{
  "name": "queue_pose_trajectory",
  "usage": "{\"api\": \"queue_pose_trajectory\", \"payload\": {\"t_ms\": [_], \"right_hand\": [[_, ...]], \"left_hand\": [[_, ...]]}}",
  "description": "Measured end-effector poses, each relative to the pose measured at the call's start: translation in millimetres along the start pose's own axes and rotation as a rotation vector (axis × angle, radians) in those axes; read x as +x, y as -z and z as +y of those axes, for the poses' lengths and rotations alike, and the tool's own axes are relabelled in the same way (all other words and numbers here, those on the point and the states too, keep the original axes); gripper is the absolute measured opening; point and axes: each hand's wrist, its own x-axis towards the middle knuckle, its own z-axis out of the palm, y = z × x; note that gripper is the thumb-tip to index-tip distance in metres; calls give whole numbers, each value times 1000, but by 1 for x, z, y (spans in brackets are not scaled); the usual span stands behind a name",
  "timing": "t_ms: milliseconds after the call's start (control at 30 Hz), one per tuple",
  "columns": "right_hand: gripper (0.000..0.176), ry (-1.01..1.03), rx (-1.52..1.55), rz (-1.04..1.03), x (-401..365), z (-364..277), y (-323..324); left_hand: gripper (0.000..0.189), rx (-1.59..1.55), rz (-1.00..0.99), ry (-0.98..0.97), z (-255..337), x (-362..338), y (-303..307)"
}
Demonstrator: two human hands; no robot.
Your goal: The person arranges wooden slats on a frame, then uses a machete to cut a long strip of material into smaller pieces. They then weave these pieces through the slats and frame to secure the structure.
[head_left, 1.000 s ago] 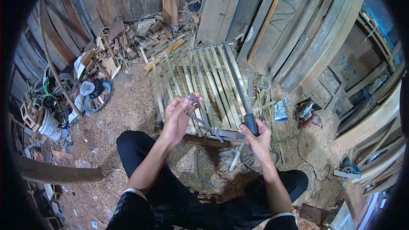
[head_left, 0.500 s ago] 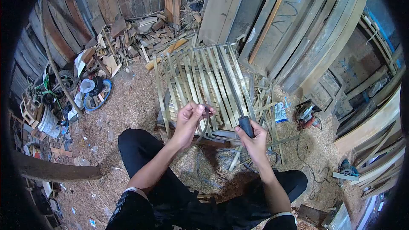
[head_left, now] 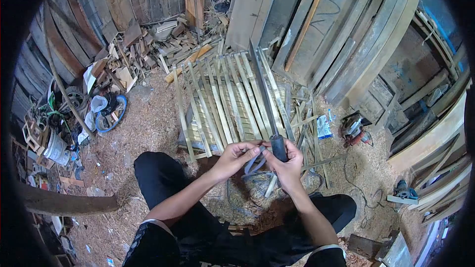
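In my right hand (head_left: 288,169) is the thick black handle of a long, narrow-bladed machete (head_left: 278,147). Its dark blade points away from me over the wooden slats. My left hand (head_left: 234,160) pinches a thin, flat dark strip (head_left: 254,164), which hangs in a loop below the fingers. Both hands are close together, with the fingertips of the left right beside the handle and the strip running between them. Beneath the blade, a row of pale wooden slats (head_left: 216,89) lies side by side over more wood.
A pile of wood offcuts (head_left: 163,34) lies by the back wall, and tall boards (head_left: 257,10) lean at right. A power saw (head_left: 355,129) sits on the sawdust floor right of the slats. Left stand a blue-rimmed basin (head_left: 112,113) and a white bucket (head_left: 57,148).
My left hand has moved right with the strip, up to the machete handle. My right hand has shifted slightly left, and the handle stands more upright.
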Motion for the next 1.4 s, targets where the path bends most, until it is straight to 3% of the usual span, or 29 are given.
{"api": "queue_pose_trajectory", "payload": {"t_ms": [167, 367, 700, 867, 1000, 1067, 1233, 1400], "right_hand": [[28, 13, -72, 26, 0, 5, 2], [27, 95, -75, 77, 5, 10, 9], [23, 5, -59, 86, 2, 11, -2], [22, 15, -31, 79, 7, 1, 4], [16, 50, -40, 122, 8, -7, 7], [15, 74, -30, 120, 8, -8, 5], [26, 44, -96, 118, 5, -3, 9], [39, 83, -239, 83, -1, -6, 19]], "left_hand": [[25, 11, -116, 121, 1, -3, -4], [21, -86, -148, 20, -3, -3, -2], [15, -243, 6, 48, -16, -1, -12], [19, -161, 182, -64, 12, 7, 7], [15, -199, 384, -317, 38, 13, 38], [15, -246, 438, -345, 45, 11, 48], [17, -255, 531, -477, 51, 8, 59], [15, -33, 653, -611, 60, 1, 62]]}}
